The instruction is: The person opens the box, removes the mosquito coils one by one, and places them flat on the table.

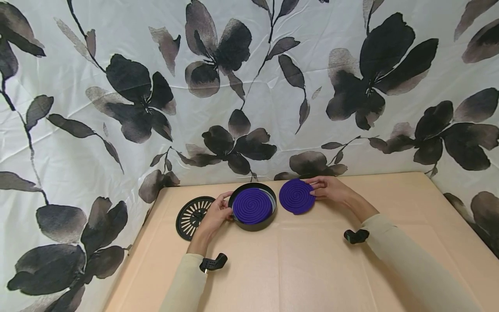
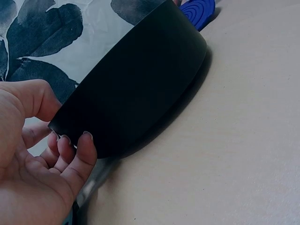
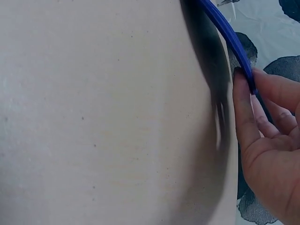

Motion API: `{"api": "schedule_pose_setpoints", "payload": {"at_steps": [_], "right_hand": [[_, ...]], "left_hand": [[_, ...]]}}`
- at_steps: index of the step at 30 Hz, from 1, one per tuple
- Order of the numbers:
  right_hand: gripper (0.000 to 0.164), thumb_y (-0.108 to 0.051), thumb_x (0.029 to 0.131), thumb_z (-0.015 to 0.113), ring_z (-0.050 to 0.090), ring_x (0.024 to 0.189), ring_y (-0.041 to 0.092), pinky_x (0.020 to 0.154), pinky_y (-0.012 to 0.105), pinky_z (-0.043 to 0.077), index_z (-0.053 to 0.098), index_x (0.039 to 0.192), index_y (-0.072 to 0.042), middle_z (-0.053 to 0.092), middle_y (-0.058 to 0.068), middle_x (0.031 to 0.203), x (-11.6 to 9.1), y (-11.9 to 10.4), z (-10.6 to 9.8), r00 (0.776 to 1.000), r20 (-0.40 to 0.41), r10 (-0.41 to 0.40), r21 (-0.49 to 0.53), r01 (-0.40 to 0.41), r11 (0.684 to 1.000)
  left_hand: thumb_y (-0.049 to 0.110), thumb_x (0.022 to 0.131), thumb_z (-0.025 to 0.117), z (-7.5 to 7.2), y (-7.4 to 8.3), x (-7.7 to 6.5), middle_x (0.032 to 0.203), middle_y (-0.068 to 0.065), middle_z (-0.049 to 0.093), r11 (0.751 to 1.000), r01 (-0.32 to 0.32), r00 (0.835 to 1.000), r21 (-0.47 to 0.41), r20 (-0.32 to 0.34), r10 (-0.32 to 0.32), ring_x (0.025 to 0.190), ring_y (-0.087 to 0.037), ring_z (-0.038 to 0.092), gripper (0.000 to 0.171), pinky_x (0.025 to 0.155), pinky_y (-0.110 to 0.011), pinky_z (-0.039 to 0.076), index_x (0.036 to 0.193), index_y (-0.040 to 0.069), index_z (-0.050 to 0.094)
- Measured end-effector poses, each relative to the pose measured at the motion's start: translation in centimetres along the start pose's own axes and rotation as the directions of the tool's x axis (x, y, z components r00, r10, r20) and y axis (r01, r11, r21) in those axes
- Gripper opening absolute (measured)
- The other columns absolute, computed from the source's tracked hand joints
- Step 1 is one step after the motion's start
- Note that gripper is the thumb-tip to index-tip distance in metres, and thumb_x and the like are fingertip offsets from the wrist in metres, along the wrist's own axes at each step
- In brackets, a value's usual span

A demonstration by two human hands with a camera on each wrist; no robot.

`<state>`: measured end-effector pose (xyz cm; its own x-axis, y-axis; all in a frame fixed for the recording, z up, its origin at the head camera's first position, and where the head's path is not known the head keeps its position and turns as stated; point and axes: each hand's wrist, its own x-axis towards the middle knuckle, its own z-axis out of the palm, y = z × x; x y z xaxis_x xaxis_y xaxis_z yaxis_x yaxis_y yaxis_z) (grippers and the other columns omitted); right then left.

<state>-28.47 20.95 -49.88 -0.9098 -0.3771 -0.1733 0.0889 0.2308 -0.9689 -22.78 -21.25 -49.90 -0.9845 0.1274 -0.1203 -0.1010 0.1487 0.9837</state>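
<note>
"How does the left grip (image 1: 215,215) stand?"

"Clamped: thumb and fingers pinch the rim of a black round container (image 1: 253,227). In the head view it sits at the container's nine o'clock."

"And the right grip (image 1: 330,189)?"

"Clamped as well, pinching the edge of a loose purple disc (image 1: 297,196) at that disc's three o'clock, digits on both faces."

"Where is that disc?"

"Just beside the container, towards half past two, by the tabletop's back edge. The right wrist view shows it edge-on, with a shadow on the tabletop (image 1: 296,268). I can't tell whether any of it touches down."

"What's in the container?"

"An inner purple disc (image 1: 252,206), spiral-ridged like the other, covering most of the inside. A pale crescent shows past its edge near two o'clock."

"Farther out?"

"A black slotted disc (image 1: 195,216) lies on the tabletop between eight and nine, partly hidden by the left grip."

"The arms?"

"The left sleeve (image 1: 185,277) enters from about half past seven, the right sleeve (image 1: 413,260) from between three and four."

"And beyond?"

"At twelve, a white cloth (image 1: 269,108) printed with dark flowers."
</note>
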Motion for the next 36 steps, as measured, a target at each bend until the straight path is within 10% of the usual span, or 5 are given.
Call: {"api": "schedule_pose_setpoints", "payload": {"at_steps": [36], "right_hand": [[0.044,0.009,0.093,0.060,0.062,0.116,0.045,0.081,0.022,0.055,0.050,0.136,0.017,0.061,0.035,0.127,-0.5,-1.5,-0.9,0.994,0.066,-0.092,-0.259,0.106,0.960]], "left_hand": [[-0.012,0.087,0.056,0.2,0.1,0.2,0.089,-0.002,0.044,1.000,0.008,1.000,0.013,-0.003,-0.008,0.070,-0.011,0.051,0.065,0.064,-0.026,0.052,0.149,0.006,0.046]]}}
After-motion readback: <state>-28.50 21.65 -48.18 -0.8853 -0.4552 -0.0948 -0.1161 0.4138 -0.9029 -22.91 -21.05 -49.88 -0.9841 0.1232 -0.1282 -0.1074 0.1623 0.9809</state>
